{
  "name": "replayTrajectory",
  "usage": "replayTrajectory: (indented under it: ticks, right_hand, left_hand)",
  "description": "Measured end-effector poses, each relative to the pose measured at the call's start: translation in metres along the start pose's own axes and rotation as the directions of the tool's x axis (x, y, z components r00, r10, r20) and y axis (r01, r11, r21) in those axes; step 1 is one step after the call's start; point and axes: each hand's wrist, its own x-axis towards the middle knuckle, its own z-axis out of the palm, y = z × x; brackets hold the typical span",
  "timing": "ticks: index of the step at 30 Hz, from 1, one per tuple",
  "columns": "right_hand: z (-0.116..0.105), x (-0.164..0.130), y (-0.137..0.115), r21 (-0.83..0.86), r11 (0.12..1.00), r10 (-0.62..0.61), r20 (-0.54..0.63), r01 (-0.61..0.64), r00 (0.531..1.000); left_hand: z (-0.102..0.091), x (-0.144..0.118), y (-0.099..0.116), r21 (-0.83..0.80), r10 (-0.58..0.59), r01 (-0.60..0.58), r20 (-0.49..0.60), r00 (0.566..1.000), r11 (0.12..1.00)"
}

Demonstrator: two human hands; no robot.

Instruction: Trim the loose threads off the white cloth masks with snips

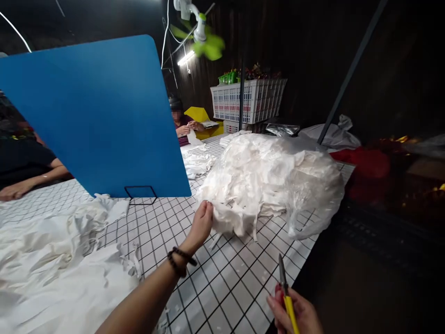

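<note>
The white strip pile (267, 181) is lying ahead; left hand (201, 222) is pinching its near edge, right hand (299, 315) is gripping scissors (285, 292) nearer the body.

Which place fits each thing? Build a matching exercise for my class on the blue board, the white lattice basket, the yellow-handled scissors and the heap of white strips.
Things:
1. blue plastic board
2. white lattice basket
3. yellow-handled scissors
4. heap of white fabric strips

Places:
A. touched at its near edge by the left hand
B. held in the right hand
C. upright on a wire stand, left
D. at the table's far end

Pairs: 1-C, 2-D, 3-B, 4-A
</note>
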Motion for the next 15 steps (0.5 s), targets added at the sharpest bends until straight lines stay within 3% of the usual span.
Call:
replayTrajectory:
  ticks: [3, 5, 7, 11, 15]
  right_hand:
    - [0.012, 0.001, -0.012, 0.051, 0.998, -0.035, 0.135, 0.028, 0.990]
    - [0.025, -0.001, -0.022, 0.056, 0.997, -0.070, 0.228, 0.059, 0.971]
    - [0.042, -0.003, -0.031, 0.061, 0.995, -0.097, 0.297, 0.082, 0.950]
    - [0.073, -0.001, -0.040, 0.056, 0.990, -0.141, 0.430, 0.130, 0.892]
    - [0.088, 0.017, -0.041, -0.076, 0.956, -0.226, 0.421, 0.282, 0.879]
  left_hand:
    - [-0.042, -0.052, 0.007, -0.252, -0.169, 0.142, -0.090, 0.982, 0.957]
    - [-0.062, -0.080, 0.013, -0.415, -0.316, 0.236, -0.135, 0.939, 0.879]
    - [-0.077, -0.099, 0.017, -0.458, -0.393, 0.277, -0.179, 0.902, 0.844]
    - [-0.096, -0.113, 0.019, -0.512, -0.415, 0.262, -0.208, 0.886, 0.818]
    - [-0.110, -0.112, 0.017, -0.710, -0.423, 0.220, -0.120, 0.898, 0.669]
